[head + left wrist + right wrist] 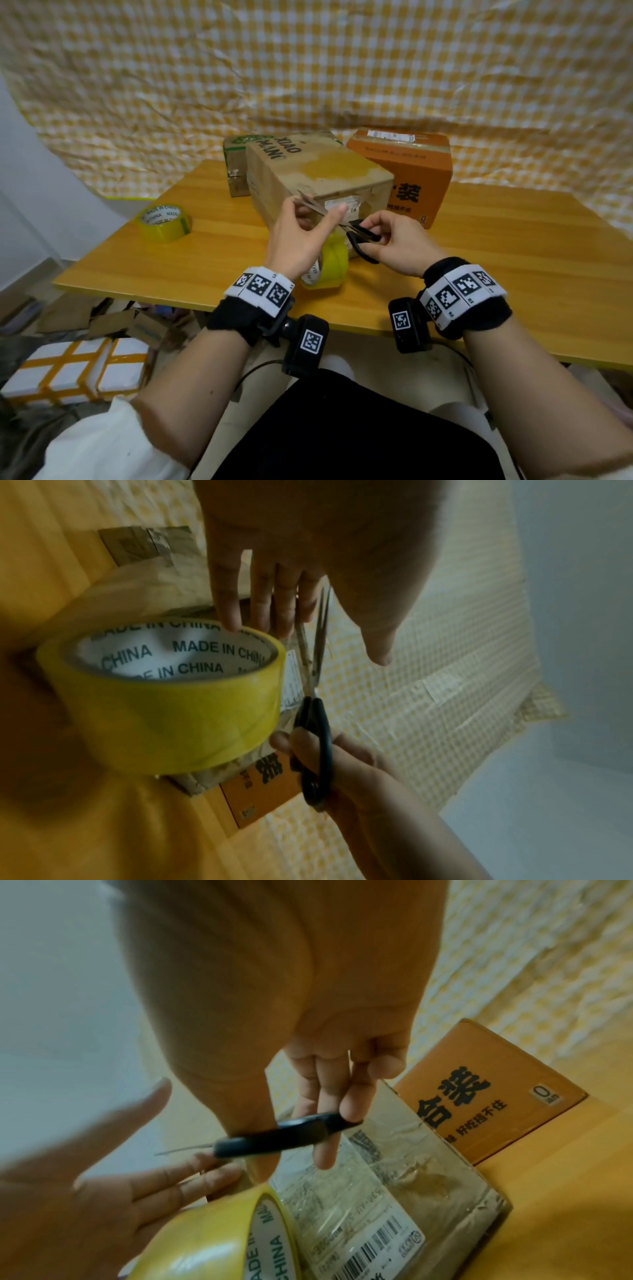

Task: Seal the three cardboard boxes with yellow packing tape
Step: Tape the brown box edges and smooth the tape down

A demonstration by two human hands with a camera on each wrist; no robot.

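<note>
A brown cardboard box [318,178] stands at the table's middle, with an orange box [407,164] to its right and a small green-printed box [236,161] behind its left. In front of the brown box my right hand [387,236] grips black-handled scissors [359,236]. Their blades point left, between the thumb and fingers of my left hand [308,219]. My left hand's fingers [229,610] are straight, and their tips touch a yellow tape roll [164,710] under its palm. I cannot tell what holds the roll up.
A second yellow tape roll [164,222] lies on the wooden table [513,274] at the left. A checked yellow cloth [308,68] hangs behind the boxes. Cardboard scraps [102,318] and taped white boxes [75,370] lie on the floor at my left.
</note>
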